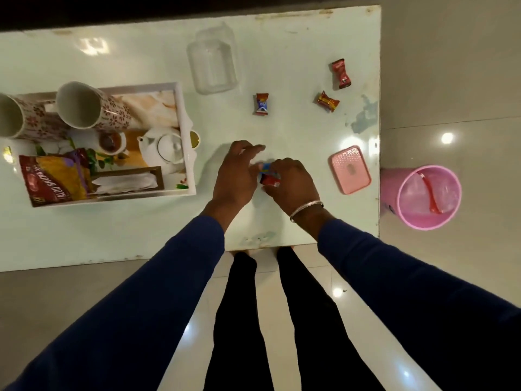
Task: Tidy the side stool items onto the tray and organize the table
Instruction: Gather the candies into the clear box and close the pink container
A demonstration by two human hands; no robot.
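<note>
Sweets (269, 174) sat pinched in my right hand (293, 183), left hand (236, 172) loose-fingered beside; I'd gather them firmly before lifting.

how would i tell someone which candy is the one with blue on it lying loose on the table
Start at the clear plastic jar lying at the table's far side. Just right of its near end lies a small wrapped candy, alone. Unlike the two all-red candies further right, its red wrapper has a blue-and-white patch.
</note>
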